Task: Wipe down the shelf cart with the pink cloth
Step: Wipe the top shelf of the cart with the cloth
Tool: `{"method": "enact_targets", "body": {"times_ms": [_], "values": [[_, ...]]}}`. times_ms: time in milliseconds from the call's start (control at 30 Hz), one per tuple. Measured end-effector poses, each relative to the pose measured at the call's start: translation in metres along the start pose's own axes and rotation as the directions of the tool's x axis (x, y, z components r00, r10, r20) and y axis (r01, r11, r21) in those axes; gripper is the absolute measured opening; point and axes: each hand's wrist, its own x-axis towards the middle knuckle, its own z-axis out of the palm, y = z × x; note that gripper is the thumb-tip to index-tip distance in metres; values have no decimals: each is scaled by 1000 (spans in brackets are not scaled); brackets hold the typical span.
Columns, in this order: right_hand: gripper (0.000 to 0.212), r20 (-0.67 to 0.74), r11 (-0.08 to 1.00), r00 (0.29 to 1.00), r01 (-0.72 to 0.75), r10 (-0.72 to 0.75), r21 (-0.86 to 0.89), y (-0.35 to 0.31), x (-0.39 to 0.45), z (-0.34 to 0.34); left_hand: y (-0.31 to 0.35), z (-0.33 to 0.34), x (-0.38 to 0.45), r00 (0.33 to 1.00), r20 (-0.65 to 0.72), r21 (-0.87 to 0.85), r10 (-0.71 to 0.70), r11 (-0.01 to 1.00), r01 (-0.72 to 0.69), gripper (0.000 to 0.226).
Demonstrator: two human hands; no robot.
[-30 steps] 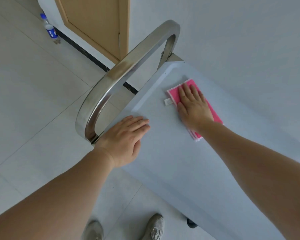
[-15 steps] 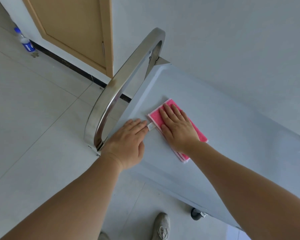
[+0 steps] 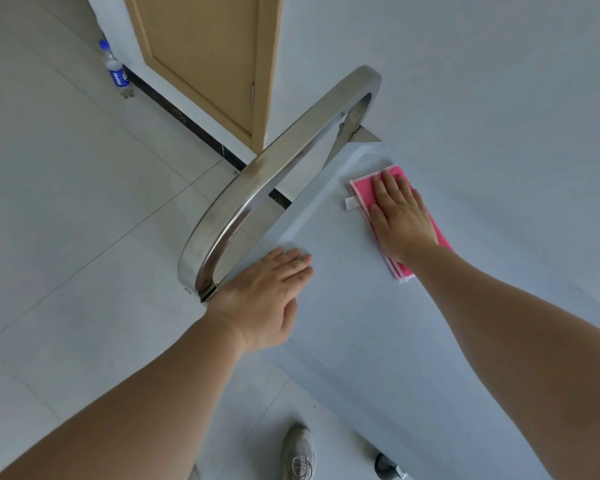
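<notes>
The shelf cart's pale grey top (image 3: 368,323) fills the middle and right of the view. On it lies the folded pink cloth (image 3: 361,188), with a small white tag at its left edge. My right hand (image 3: 400,216) presses flat on the cloth with straight fingers, near the cart's far left corner. Flat on the near left corner of the top, beside the base of the handle, rests my left hand (image 3: 267,299), empty.
A curved steel handle (image 3: 267,174) arches over the cart's left end. A wooden door (image 3: 205,57) and a plastic bottle (image 3: 115,69) stand at the back left by the wall. A cart wheel (image 3: 385,465) and my shoe (image 3: 298,452) are on the tiled floor below.
My right hand has slid the pink cloth away from my left hand toward the far corner of the cart top. My left hand stays on the near corner.
</notes>
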Motion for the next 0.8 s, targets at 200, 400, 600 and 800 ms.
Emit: {"method": "enact_targets", "body": {"times_ms": [200,400,600,800], "values": [[59,-13,999,1000,-18,18,-38,7,44,-6,4,-8,-1,999,-32,15,1,1000,0,55],[59,-37,1000,999,-11,10,-24,-8,91,-14,3,-4,0,1000,13,25,-17,1000,16,62],[62,-33,999,999,19,-20,-28,-11,97,-13,2,-2,1,1000,18,8,-24,1000,24,68],[66,-7,981,982,189,-190,-38,-43,63,-5,2,-4,2,1000,-1,-22,-26,999,26,64]]}}
